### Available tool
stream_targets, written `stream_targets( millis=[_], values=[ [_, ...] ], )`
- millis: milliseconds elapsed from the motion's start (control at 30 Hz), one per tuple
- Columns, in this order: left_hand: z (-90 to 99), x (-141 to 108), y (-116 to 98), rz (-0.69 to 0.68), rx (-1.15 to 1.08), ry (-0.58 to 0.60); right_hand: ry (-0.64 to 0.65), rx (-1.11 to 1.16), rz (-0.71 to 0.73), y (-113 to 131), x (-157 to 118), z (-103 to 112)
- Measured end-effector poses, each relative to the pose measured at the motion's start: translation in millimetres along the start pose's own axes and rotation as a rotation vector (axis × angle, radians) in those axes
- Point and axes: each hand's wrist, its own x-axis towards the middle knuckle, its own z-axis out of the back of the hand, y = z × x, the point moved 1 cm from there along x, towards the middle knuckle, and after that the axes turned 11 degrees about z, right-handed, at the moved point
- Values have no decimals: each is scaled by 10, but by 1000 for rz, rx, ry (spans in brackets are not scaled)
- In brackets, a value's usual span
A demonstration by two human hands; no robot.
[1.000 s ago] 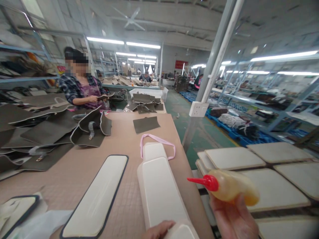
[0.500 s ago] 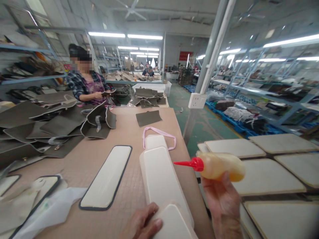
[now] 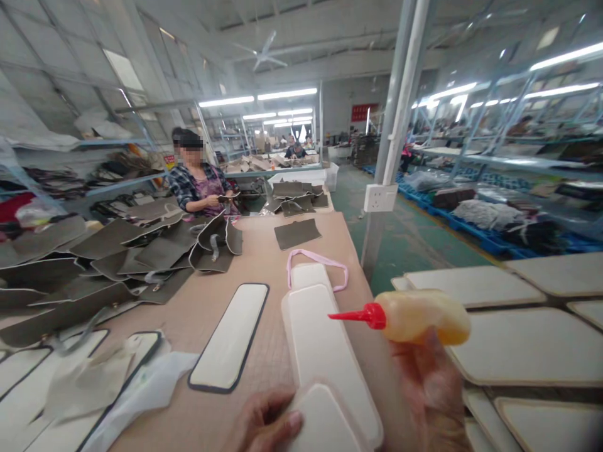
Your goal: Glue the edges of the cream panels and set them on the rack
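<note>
My right hand (image 3: 431,383) is wrapped round a squeeze bottle (image 3: 419,317) of yellowish liquid, its red nozzle pointing left over white panels. At the bottom centre, my left hand (image 3: 271,420) grips the left edge of a rounded white panel (image 3: 320,417) between thumb and fingers. Under and beyond that lies a longer white panel (image 3: 325,339), with a pink loop (image 3: 342,271) around the far end of the stack. A dark-edged white panel (image 3: 230,339) rests flat on the table to the left.
Grey-brown folded pieces (image 3: 155,251) are heaped on the brown table (image 3: 254,263) at left. A person (image 3: 200,182) stands behind them holding a small piece. White boards (image 3: 527,342) lie at right. A post with a socket box (image 3: 380,198) rises beyond the table.
The view has turned left and tilted up slightly, so most things appear farther right. Both hands keep their holds, with the bottle at nearly the same place in view.
</note>
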Motion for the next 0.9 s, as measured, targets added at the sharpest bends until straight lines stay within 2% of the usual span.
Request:
stream_targets(
  millis=[133,200,400,467,567,733,900],
  values=[
    [376,118,-389,-175,276,-323,65,-93,109,45,-28,0],
    [523,235,-496,-221,385,-364,78,-158,177,96,-55,-3],
    [750,579,-578,-313,448,-117,166,-297,304,324,-149,-125],
    [810,636,-614,-338,453,-45,224,-315,335,409,-161,-218],
    [904,645,-702,-376,468,129,342,-316,377,523,-162,-374],
    [1005,521,-904,-415,465,415,590,-298,287,608,-161,-574],
    [943,369,-1106,-419,485,690,732,-230,146,660,-202,-670]
  ],
)
